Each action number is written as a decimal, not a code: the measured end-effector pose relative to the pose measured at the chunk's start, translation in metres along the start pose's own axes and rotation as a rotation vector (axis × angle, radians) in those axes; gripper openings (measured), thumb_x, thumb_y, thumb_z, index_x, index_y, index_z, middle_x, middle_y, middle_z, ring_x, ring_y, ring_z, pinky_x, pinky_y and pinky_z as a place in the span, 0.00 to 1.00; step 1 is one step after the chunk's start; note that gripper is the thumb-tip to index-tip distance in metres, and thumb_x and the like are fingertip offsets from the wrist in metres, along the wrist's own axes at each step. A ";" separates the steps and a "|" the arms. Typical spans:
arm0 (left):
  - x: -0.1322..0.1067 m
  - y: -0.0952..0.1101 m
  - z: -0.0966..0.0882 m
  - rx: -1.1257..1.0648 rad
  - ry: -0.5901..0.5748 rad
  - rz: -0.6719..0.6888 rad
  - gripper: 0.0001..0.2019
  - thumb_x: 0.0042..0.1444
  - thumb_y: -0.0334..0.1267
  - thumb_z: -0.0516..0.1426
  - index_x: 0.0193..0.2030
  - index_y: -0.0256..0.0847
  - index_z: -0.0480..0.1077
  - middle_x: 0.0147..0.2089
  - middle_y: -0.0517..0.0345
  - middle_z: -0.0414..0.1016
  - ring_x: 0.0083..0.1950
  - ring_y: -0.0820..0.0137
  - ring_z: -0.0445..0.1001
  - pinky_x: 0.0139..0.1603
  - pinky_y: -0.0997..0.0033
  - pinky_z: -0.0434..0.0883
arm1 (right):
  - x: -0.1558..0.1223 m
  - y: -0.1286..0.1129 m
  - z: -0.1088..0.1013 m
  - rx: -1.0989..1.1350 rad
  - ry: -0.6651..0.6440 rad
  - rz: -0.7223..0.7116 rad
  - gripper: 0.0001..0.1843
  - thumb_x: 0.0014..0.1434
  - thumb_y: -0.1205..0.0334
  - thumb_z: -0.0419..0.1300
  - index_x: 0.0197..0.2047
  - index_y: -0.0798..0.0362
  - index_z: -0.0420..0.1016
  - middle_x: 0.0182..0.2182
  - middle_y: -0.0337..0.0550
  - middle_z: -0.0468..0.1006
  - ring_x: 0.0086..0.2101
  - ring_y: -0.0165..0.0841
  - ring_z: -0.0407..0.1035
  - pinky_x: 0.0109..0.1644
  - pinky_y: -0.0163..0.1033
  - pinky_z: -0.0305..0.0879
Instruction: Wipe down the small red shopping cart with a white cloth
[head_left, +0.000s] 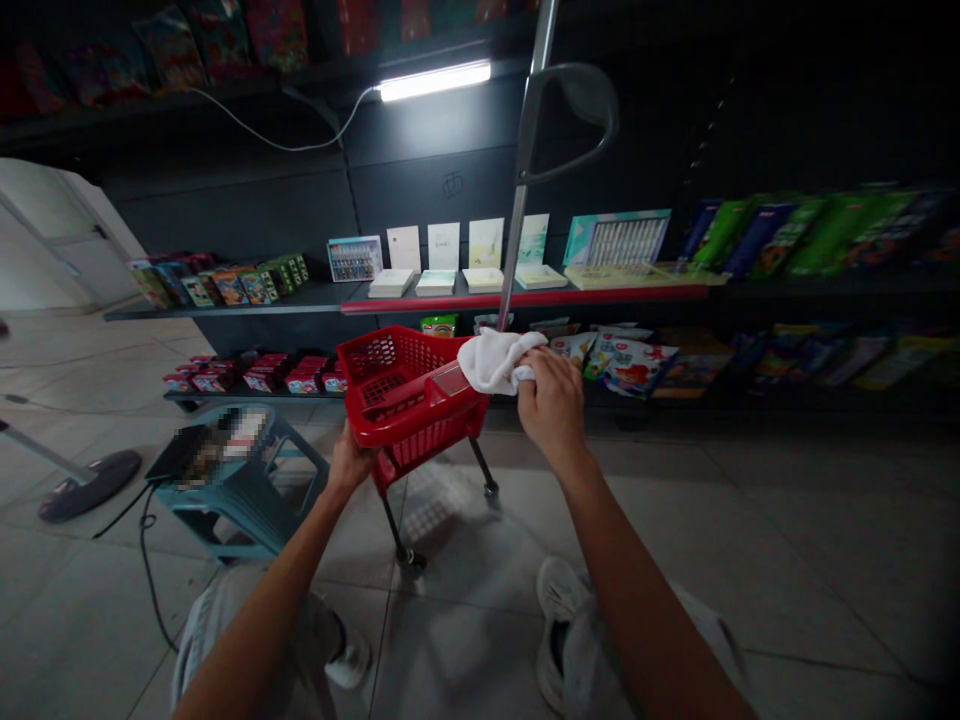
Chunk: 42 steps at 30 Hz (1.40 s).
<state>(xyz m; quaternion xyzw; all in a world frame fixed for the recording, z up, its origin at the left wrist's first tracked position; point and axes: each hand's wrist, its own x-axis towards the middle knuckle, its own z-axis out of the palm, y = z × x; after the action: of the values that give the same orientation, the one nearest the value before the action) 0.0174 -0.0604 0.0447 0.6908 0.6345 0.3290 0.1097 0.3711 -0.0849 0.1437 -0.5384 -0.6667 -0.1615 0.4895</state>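
Note:
A red plastic shopping basket on wheels [397, 395] is tilted up off the floor in front of me, its grey pull handle [559, 110] rising above it. My left hand [351, 462] grips the basket's near lower edge from below. My right hand [551, 400] is closed on a white cloth [495, 358], pressed against the basket's right rim. My knees and white shoes show at the bottom of the view.
A teal plastic stool [240, 480] with items on it stands to the left, a cable trailing beside it. A fan base [86, 482] lies far left. Dark shelves [525, 297] with cards, boxes and packets run across the back under a strip light [435, 80].

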 end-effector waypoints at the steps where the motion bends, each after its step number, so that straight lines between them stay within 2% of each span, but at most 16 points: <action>1: -0.001 0.001 0.000 0.017 0.002 -0.018 0.21 0.61 0.41 0.58 0.60 0.38 0.70 0.48 0.44 0.83 0.52 0.55 0.83 0.50 0.62 0.75 | 0.001 -0.001 0.000 0.006 0.002 0.004 0.14 0.70 0.63 0.47 0.46 0.49 0.74 0.52 0.52 0.81 0.60 0.45 0.69 0.70 0.56 0.56; 5: -0.008 0.006 0.004 0.067 0.022 -0.069 0.19 0.63 0.38 0.57 0.59 0.38 0.70 0.47 0.42 0.83 0.50 0.55 0.83 0.50 0.61 0.73 | 0.001 -0.004 0.002 0.018 0.001 0.015 0.13 0.69 0.64 0.46 0.45 0.49 0.73 0.49 0.52 0.81 0.57 0.46 0.70 0.70 0.57 0.57; 11: -0.008 0.012 0.005 0.111 0.032 -0.091 0.16 0.65 0.37 0.54 0.58 0.38 0.70 0.46 0.43 0.82 0.48 0.55 0.82 0.49 0.61 0.73 | -0.002 -0.009 0.003 0.020 -0.015 -0.023 0.12 0.68 0.65 0.47 0.47 0.48 0.71 0.49 0.51 0.80 0.54 0.46 0.70 0.72 0.58 0.55; 16: -0.007 0.011 0.003 0.141 0.027 -0.098 0.18 0.65 0.37 0.55 0.60 0.39 0.70 0.47 0.44 0.81 0.51 0.55 0.81 0.49 0.60 0.73 | -0.002 -0.012 -0.002 0.059 -0.005 -0.044 0.18 0.68 0.66 0.48 0.56 0.48 0.72 0.51 0.47 0.81 0.53 0.45 0.71 0.75 0.59 0.49; 18: -0.007 0.011 0.004 0.177 0.029 -0.116 0.17 0.66 0.39 0.55 0.60 0.40 0.70 0.48 0.43 0.80 0.53 0.54 0.81 0.50 0.60 0.73 | -0.001 -0.013 -0.003 0.063 -0.008 -0.060 0.20 0.66 0.65 0.50 0.58 0.48 0.73 0.52 0.46 0.81 0.52 0.45 0.71 0.74 0.58 0.51; 24: -0.008 0.006 0.011 0.286 -0.003 -0.157 0.18 0.70 0.46 0.53 0.59 0.40 0.70 0.53 0.39 0.77 0.55 0.49 0.80 0.50 0.55 0.74 | 0.006 -0.022 -0.005 0.059 -0.023 -0.062 0.19 0.64 0.61 0.55 0.55 0.49 0.79 0.51 0.48 0.80 0.53 0.47 0.69 0.68 0.56 0.57; 28: -0.008 0.002 0.012 0.299 -0.024 -0.143 0.17 0.71 0.46 0.52 0.56 0.38 0.71 0.54 0.37 0.77 0.57 0.48 0.79 0.51 0.54 0.74 | 0.010 -0.032 -0.005 0.047 -0.033 -0.044 0.16 0.66 0.57 0.58 0.53 0.49 0.81 0.50 0.49 0.80 0.51 0.47 0.68 0.63 0.55 0.60; 31: -0.008 -0.001 0.012 0.291 -0.028 -0.138 0.18 0.71 0.46 0.52 0.61 0.38 0.70 0.55 0.37 0.77 0.57 0.49 0.79 0.51 0.55 0.74 | 0.012 -0.040 -0.003 0.031 -0.024 -0.061 0.14 0.67 0.55 0.59 0.50 0.50 0.82 0.49 0.49 0.80 0.51 0.47 0.68 0.61 0.54 0.61; 37: -0.007 -0.003 0.014 0.313 -0.018 -0.137 0.23 0.72 0.43 0.51 0.69 0.37 0.65 0.61 0.35 0.74 0.60 0.50 0.78 0.52 0.58 0.74 | 0.013 -0.061 0.003 0.000 0.023 -0.118 0.12 0.69 0.55 0.59 0.43 0.50 0.83 0.42 0.47 0.82 0.48 0.44 0.70 0.64 0.55 0.60; 42: -0.006 0.000 0.011 0.313 -0.045 -0.141 0.23 0.72 0.42 0.51 0.70 0.37 0.63 0.60 0.36 0.75 0.60 0.51 0.79 0.51 0.60 0.75 | 0.008 -0.093 0.013 0.137 -0.057 -0.214 0.12 0.70 0.59 0.59 0.48 0.51 0.83 0.47 0.48 0.82 0.52 0.43 0.71 0.70 0.52 0.60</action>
<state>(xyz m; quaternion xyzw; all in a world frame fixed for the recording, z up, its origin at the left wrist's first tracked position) 0.0238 -0.0633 0.0341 0.6604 0.7222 0.2020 0.0379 0.2842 -0.1044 0.1733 -0.4339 -0.7434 -0.1516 0.4859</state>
